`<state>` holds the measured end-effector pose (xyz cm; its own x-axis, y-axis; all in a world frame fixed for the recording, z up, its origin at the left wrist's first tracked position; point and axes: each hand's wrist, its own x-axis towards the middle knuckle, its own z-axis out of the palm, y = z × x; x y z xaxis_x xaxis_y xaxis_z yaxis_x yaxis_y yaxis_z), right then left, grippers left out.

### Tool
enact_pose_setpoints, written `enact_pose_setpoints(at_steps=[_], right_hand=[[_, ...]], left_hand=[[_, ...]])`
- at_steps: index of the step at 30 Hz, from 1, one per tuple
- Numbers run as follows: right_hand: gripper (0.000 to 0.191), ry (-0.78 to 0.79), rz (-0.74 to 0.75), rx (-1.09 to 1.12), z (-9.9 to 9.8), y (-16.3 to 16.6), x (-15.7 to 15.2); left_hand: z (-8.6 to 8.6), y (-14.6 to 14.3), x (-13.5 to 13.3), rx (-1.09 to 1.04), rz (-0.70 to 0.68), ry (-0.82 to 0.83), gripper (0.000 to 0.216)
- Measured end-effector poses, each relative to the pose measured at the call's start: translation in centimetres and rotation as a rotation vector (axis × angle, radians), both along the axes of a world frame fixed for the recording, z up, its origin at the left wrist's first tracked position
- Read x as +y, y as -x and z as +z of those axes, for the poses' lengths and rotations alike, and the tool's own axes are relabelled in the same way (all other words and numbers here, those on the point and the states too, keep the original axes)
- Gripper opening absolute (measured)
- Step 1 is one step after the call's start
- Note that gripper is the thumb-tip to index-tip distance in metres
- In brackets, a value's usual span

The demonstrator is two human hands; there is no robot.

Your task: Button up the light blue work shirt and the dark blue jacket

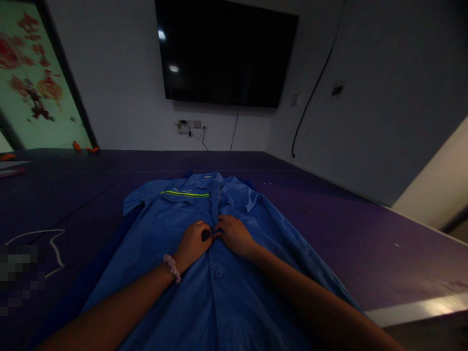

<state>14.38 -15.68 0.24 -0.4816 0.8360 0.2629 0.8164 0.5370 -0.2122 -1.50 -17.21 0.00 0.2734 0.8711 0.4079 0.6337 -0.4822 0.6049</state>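
In the head view, our left hand (192,243) and right hand (236,235) pinch the front placket (215,209) of a blue work shirt (179,229); we see its flapped chest pocket (180,198). It lies on a purple surface (310,214), facing a wall-mounted television (230,53).
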Motion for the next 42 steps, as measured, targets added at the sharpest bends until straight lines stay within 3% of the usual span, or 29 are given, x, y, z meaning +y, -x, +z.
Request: enact_pose_setpoints(at_steps=[16, 29, 42], right_hand=[[0.017, 0.049, -0.069, 0.021, 0.29, 0.19, -0.10], [0.013, -0.024, 0.015, 0.126, 0.09, -0.01, 0.07], [0.013, 0.013, -0.003, 0.147, -0.06, -0.31, 0.09]], left_hand=[[-0.14, 0.04, 0.16, 0.037, -0.002, -0.008, 0.016], [-0.33, -0.17, 0.40, 0.104, 0.023, -0.012, 0.024], [-0.16, 0.04, 0.48, 0.069, 0.002, 0.012, 0.011]])
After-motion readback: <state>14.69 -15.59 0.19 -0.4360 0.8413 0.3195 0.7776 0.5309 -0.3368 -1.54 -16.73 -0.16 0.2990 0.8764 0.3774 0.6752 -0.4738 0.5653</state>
